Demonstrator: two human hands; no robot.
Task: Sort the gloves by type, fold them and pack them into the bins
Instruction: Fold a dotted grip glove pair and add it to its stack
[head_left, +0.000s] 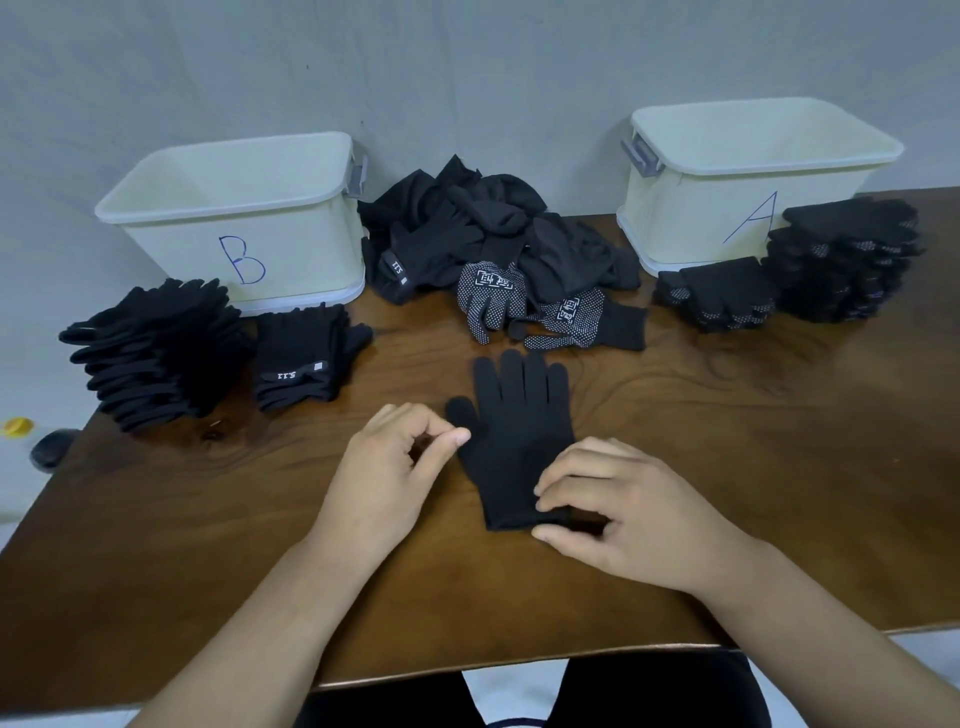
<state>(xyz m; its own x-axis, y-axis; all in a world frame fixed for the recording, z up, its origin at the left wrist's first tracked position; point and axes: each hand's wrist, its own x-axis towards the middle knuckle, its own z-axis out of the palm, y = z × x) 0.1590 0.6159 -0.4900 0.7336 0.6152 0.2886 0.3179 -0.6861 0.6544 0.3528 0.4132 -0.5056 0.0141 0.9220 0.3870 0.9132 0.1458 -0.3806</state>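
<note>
The glove (519, 431) lies flat on the wooden table (779, 467) right in front of us. Its long axis runs from near to far, with the fingers pointing away toward the wall and the cuff toward us. Our right hand (623, 514) pinches the cuff edge between thumb and curled fingers. Our left hand (389, 467) sits just beside the glove's thumb with its fingers curled and thumb tip against forefinger, holding nothing we can see.

Beyond the fingertips lie two dotted gloves (488, 296) at the foot of a loose heap of gloves (493, 234). The heap sits between bin B (239, 218) on the left and bin A (727, 176) on the right. Plain stacks (156, 353) stand before bin B, and dotted stacks (847, 260) stand by bin A.
</note>
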